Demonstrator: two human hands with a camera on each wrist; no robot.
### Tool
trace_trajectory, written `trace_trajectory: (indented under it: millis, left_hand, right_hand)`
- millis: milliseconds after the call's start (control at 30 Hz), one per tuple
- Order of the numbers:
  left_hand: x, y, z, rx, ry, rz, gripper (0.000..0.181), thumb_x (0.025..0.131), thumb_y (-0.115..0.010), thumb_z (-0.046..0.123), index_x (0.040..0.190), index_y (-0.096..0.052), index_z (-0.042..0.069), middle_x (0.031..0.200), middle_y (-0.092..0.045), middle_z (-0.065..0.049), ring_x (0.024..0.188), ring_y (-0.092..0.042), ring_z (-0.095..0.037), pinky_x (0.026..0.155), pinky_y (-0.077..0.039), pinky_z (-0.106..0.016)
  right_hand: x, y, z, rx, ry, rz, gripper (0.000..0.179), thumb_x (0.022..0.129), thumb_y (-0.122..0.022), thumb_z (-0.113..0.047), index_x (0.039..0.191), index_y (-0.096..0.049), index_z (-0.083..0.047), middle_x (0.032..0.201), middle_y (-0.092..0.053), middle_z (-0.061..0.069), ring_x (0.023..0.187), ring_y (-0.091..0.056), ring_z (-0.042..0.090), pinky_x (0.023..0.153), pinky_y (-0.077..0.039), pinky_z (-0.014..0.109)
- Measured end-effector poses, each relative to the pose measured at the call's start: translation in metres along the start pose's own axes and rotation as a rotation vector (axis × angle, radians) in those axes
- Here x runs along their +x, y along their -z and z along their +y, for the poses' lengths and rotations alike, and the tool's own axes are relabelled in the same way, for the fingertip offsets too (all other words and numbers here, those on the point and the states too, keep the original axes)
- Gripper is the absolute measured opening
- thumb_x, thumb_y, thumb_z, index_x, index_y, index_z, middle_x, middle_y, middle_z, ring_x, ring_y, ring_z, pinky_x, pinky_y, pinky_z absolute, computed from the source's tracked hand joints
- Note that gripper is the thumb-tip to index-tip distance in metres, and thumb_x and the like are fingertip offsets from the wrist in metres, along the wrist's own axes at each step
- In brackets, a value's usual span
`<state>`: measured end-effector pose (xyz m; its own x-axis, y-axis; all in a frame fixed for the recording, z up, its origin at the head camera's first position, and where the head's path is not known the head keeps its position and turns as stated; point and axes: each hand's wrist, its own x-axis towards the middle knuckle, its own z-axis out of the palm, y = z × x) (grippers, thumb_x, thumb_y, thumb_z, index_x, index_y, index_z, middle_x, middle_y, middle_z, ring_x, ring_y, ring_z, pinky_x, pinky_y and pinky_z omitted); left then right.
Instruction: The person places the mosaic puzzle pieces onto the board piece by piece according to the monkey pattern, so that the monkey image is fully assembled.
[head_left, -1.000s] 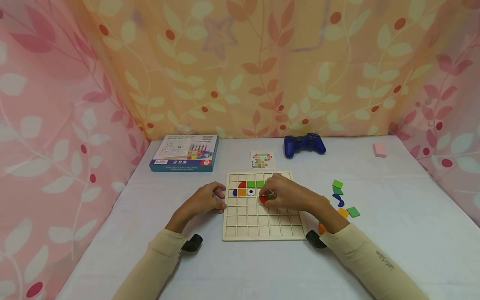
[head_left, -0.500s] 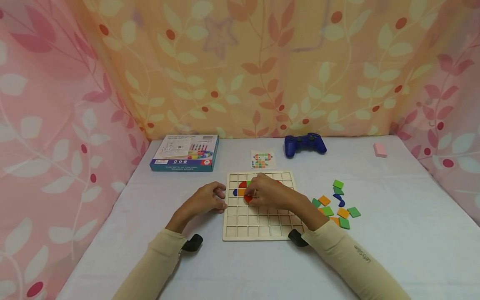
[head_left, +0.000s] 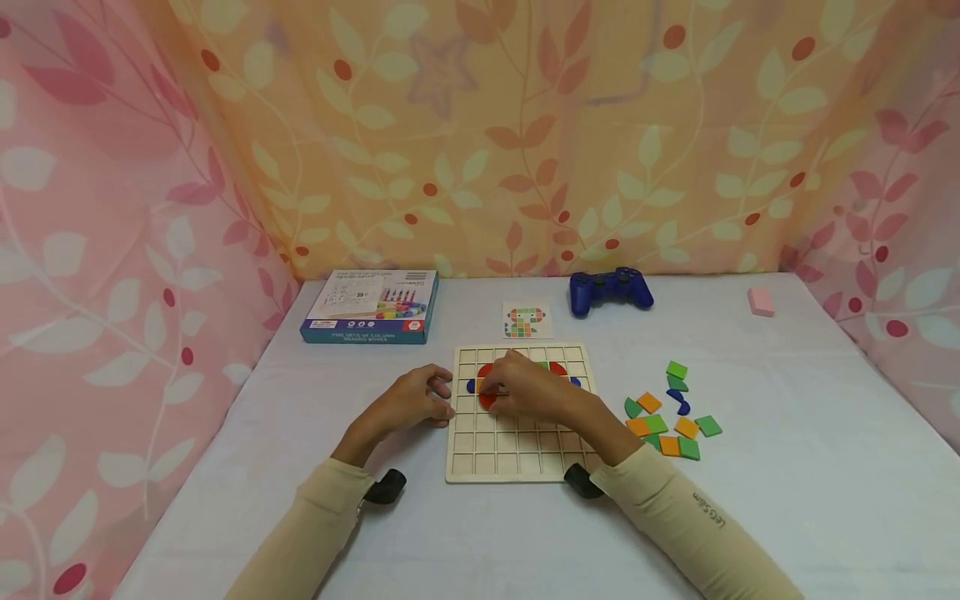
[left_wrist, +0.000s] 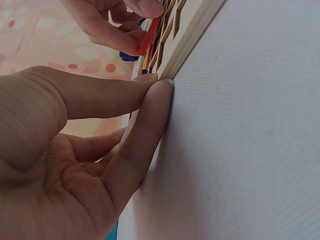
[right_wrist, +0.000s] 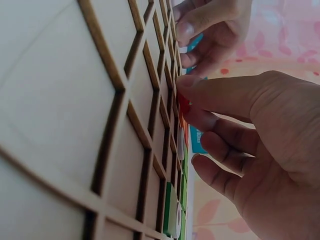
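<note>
A wooden grid board [head_left: 517, 465] lies flat on the table, with red, blue, orange and green tiles set in its upper rows. My right hand [head_left: 542, 388] pinches a red tile with a curved edge [head_left: 487, 402] between thumb and fingers, over the board's left part. In the right wrist view, that red tile [right_wrist: 183, 103] is right at the grid surface, partly covered by the fingertips. My left hand [head_left: 411, 397] holds the board's left edge; in the left wrist view, its thumb and finger pinch the wooden rim [left_wrist: 172, 60]. The right hand hides several tiles on the board.
Loose green, orange and blue tiles [head_left: 669, 447] lie right of the board. Behind it sit a pattern card [head_left: 527, 320], a blue game controller [head_left: 611, 291] and a boxed toy set [head_left: 369, 308]. A pink block [head_left: 761, 302] is at the far right.
My right hand has moved left across the board with the red tile, uncovering the blue tile at the pattern's right end and the loose tiles. The left hand stays in place.
</note>
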<state>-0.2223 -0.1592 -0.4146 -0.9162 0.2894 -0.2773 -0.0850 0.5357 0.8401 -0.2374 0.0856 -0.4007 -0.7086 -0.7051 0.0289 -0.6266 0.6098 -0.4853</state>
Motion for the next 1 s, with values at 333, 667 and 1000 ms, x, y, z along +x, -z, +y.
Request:
trace_trajectory:
  millis: [333, 667, 1000]
  left_hand:
    - [0.0, 0.0006, -0.0019, 0.008, 0.0, -0.011, 0.057, 0.091, -0.078, 0.002, 0.142, -0.054, -0.002, 0.118, -0.062, -0.016, 0.087, -0.068, -0.02, 0.081, -0.064, -0.03]
    - [0.0002, 0.0004, -0.0022, 0.012, -0.013, -0.009, 0.057, 0.091, -0.079, 0.002, 0.142, -0.055, -0.002, 0.117, -0.063, -0.016, 0.087, -0.068, -0.02, 0.081, -0.064, -0.03]
    - [0.0012, 0.0005, -0.0024, 0.03, -0.006, 0.001, 0.057, 0.09, -0.08, 0.004, 0.142, -0.056, 0.0, 0.116, -0.063, -0.013, 0.088, -0.068, -0.021, 0.081, -0.064, -0.03]
  right_hand:
    - [0.0014, -0.0012, 0.0013, -0.019, 0.027, 0.014, 0.021, 0.092, -0.082, -0.013, 0.113, -0.081, -0.008, 0.109, -0.075, 0.002, 0.106, -0.058, 0.021, 0.099, -0.052, 0.038]
    - [0.0017, -0.0043, -0.0016, -0.009, -0.02, 0.009, 0.021, 0.093, -0.081, -0.012, 0.114, -0.081, -0.011, 0.113, -0.074, 0.001, 0.112, -0.058, 0.021, 0.103, -0.053, 0.039]
    - [0.0002, -0.0001, 0.0003, -0.044, 0.022, -0.006, 0.016, 0.094, -0.08, -0.012, 0.109, -0.084, -0.011, 0.106, -0.075, -0.001, 0.107, -0.059, 0.02, 0.1, -0.051, 0.038]
